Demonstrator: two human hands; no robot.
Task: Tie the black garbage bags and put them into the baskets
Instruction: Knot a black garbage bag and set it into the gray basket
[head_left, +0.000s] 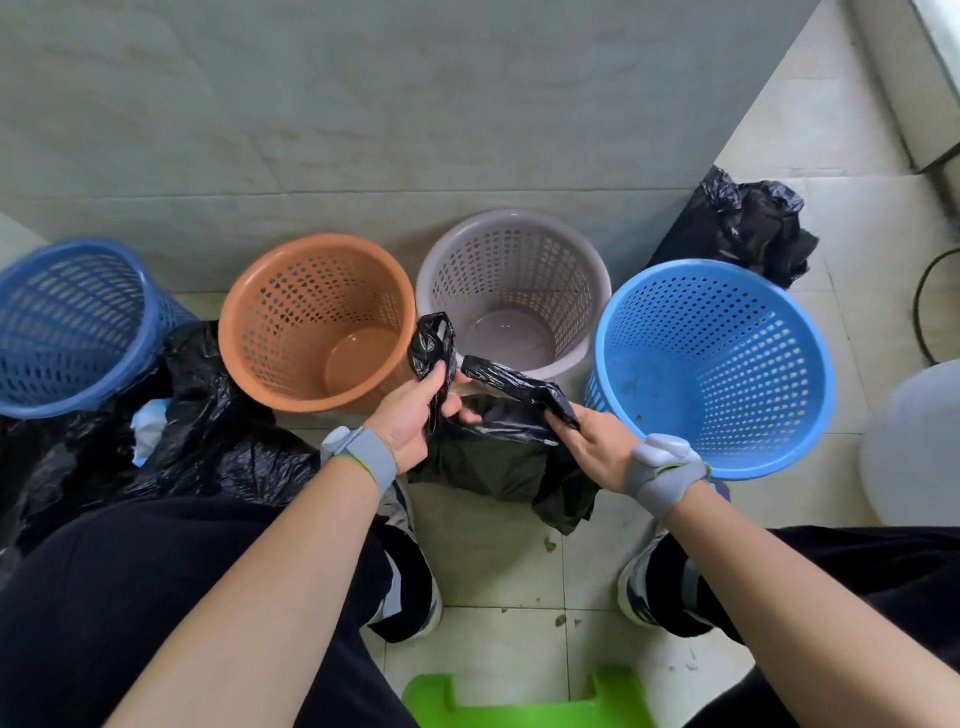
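Note:
A black garbage bag (498, 462) stands on the floor between my feet. My left hand (415, 415) grips one of its handle loops, which sticks up in front of the orange basket (249, 332). My right hand (592, 447) grips the other handle strip, stretched across between my two hands. Along the wall stand a dark blue basket (150, 322), the orange basket, a grey basket (436, 265) and a light blue basket (810, 364), all with nothing inside. More black bags (208, 436) lie heaped at the left, below the dark blue basket.
Another black bag (743, 223) leans on the wall behind the light blue basket. A green stool (519, 701) sits under me at the bottom edge. A pale round object (914, 447) stands at the right. My shoes flank the bag on the tiled floor.

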